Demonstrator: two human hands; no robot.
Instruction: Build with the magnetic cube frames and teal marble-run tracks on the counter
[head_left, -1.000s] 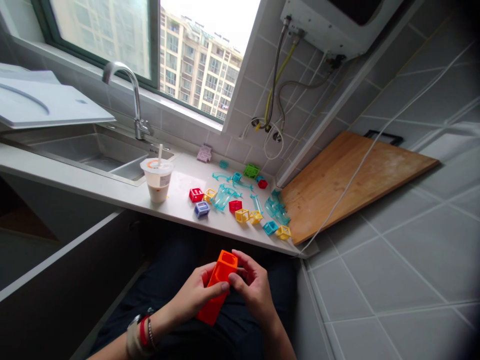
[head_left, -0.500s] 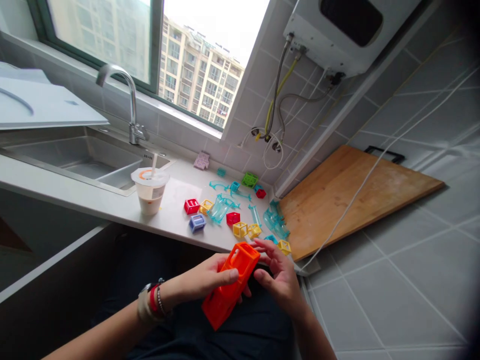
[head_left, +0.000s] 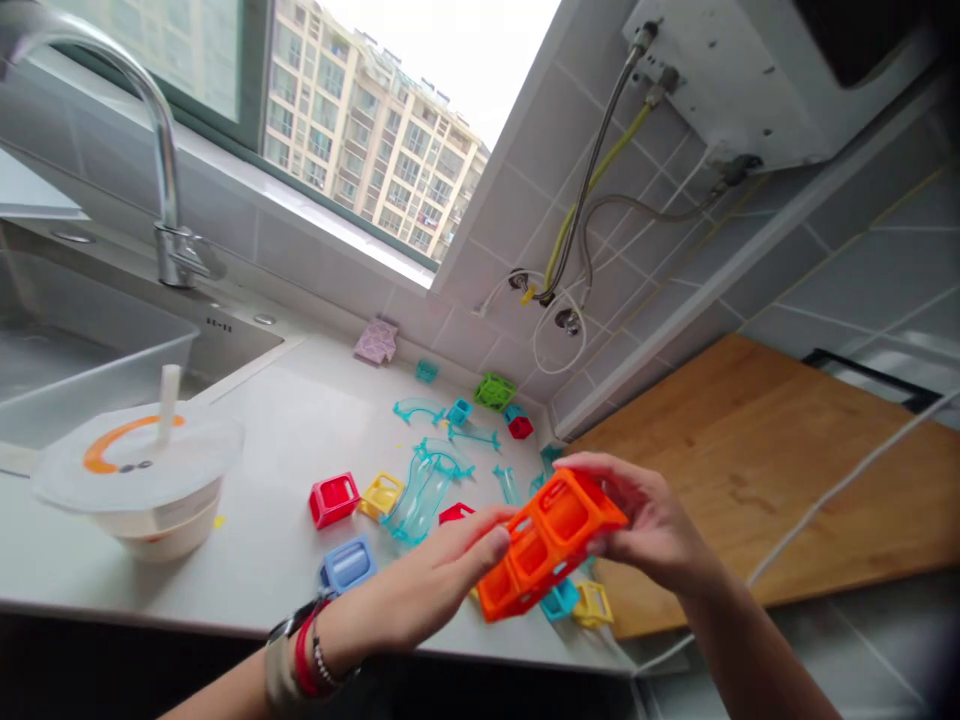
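Note:
An orange block (head_left: pixel 546 541) made of joined hollow cubes hangs above the counter's front edge, held between both hands. My left hand (head_left: pixel 427 585) grips its lower left end, thumb on top. My right hand (head_left: pixel 651 520) closes round its upper right end. Under and around the block lie small hollow cubes: red (head_left: pixel 334 499), yellow (head_left: pixel 381 495), blue (head_left: pixel 349 565), teal (head_left: pixel 559 600) and another yellow (head_left: pixel 594 605). Clear teal curved track pieces (head_left: pixel 424 490) lie among them.
A lidded drink cup (head_left: pixel 139 475) with a straw stands at the counter's left. Behind it are the sink (head_left: pixel 90 340) and tap (head_left: pixel 169 180). A wooden board (head_left: pixel 757 460) lies at the right with a white cable (head_left: pixel 847 480) across it. A green cube (head_left: pixel 494 391) sits near the wall.
Both hands have lifted the orange block from lap height up over the counter and turned it sideways. The view has moved closer to the counter.

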